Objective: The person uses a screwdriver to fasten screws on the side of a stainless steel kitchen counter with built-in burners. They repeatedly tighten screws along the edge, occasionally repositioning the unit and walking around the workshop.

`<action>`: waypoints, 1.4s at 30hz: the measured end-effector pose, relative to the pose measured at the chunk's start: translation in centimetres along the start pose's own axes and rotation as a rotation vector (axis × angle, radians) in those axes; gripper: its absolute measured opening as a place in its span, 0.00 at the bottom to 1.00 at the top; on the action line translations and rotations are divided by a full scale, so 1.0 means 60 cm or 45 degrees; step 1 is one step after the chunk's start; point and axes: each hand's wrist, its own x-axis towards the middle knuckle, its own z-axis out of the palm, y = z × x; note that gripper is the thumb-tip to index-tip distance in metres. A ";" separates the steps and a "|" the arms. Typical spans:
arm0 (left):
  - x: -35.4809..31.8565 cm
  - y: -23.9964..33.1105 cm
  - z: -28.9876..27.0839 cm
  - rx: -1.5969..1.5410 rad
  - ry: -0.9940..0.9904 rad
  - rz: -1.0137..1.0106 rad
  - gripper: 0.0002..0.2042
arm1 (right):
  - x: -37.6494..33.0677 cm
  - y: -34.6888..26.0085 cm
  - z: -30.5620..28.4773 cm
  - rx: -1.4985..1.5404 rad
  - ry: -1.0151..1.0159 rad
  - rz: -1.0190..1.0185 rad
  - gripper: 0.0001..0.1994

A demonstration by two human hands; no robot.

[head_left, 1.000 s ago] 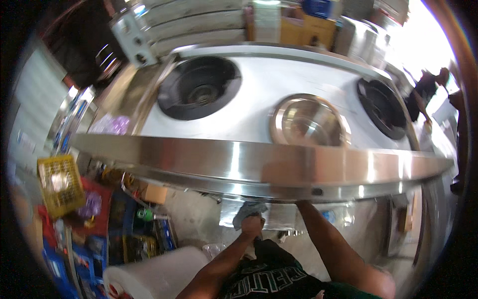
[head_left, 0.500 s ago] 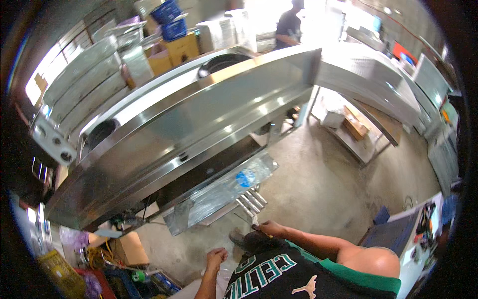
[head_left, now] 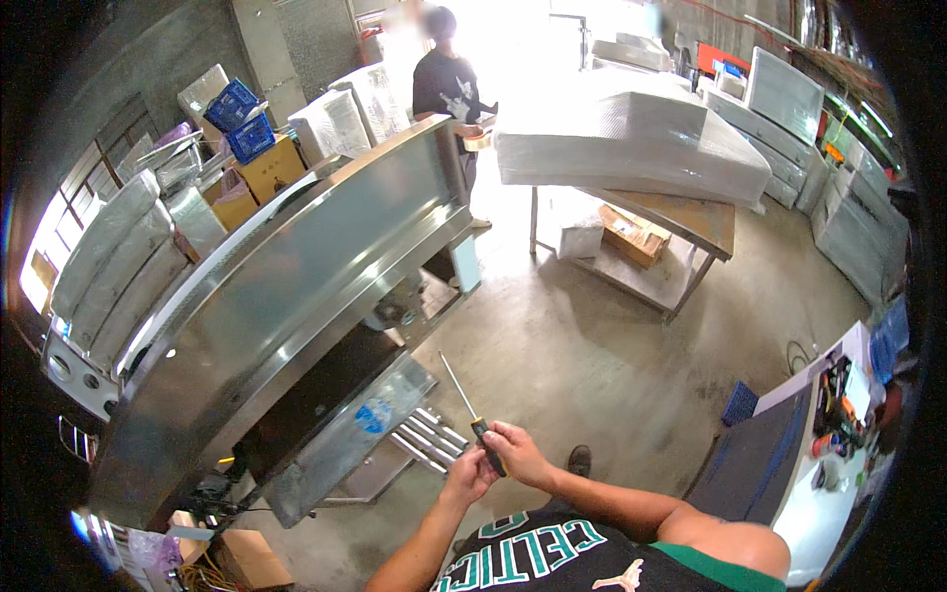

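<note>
Your right hand [head_left: 520,455] and left hand [head_left: 470,475] pinch the screwdriver [head_left: 473,423] handle; its shaft points far-left.

The screwdriver [head_left: 472,419] in my fingers has a thin bright metal shaft and a black and yellow handle that looks like matt plastic. On my left, the stove unit [head_left: 286,296] is brushed sheet steel, smooth and dully glossy. The floor [head_left: 592,355] is matt, mottled concrete.

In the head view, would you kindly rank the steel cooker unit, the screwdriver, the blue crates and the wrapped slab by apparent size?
1. steel cooker unit
2. wrapped slab
3. blue crates and screwdriver: too alike; nearness inflates the screwdriver.
</note>
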 end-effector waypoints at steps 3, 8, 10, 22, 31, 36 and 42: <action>0.157 -0.045 0.135 -0.295 -0.279 -0.020 0.15 | 0.016 -0.048 -0.131 -0.507 0.189 -0.368 0.09; 0.339 -0.117 0.348 -0.114 -0.588 0.251 0.22 | 0.057 -0.095 -0.338 -0.747 0.524 -0.622 0.09; 0.382 -0.114 0.423 -0.155 -0.448 0.271 0.20 | 0.075 -0.109 -0.392 -0.706 0.564 -0.556 0.09; 0.610 0.067 0.492 -0.306 -0.296 -0.315 0.06 | 0.294 -0.149 -0.503 -0.474 0.513 -0.716 0.13; 0.687 0.218 0.395 0.658 0.004 -0.301 0.06 | 0.437 -0.188 -0.579 -0.172 0.385 -0.239 0.06; 0.667 0.247 0.362 0.678 0.126 -0.230 0.06 | 0.463 -0.196 -0.620 -0.217 0.185 -0.140 0.08; 0.664 0.217 0.401 0.736 0.230 -0.095 0.14 | 0.504 -0.188 -0.665 0.135 0.058 0.160 0.16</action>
